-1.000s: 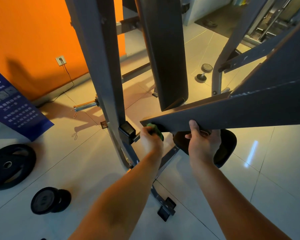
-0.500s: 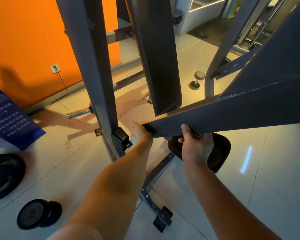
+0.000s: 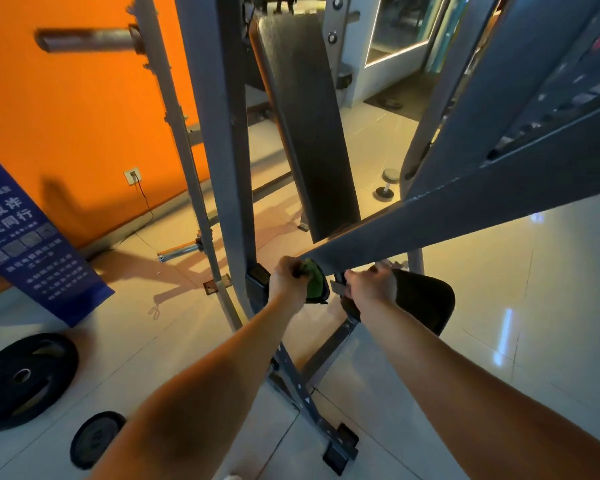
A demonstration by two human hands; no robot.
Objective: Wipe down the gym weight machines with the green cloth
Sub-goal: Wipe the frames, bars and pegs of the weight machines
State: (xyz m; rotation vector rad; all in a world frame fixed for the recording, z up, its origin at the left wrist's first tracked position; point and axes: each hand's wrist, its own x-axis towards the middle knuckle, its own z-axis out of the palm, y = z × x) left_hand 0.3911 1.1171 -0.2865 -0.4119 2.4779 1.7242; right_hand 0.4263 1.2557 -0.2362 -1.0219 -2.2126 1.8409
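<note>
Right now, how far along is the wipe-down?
Done: nothing reads as wiped. In hand: left hand holds crumpled green cloth at the low end of the slanted grey metal beam; right hand grips that beam alongside. Likely left: long black backrest pad, black seat pad, grey upright post.

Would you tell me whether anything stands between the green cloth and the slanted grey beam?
Nothing visible does. The left hand grips the green cloth right at the lower tip of the slanted beam, apparently touching it. The right hand sits further along, under the beam, clear of the cloth.
</note>
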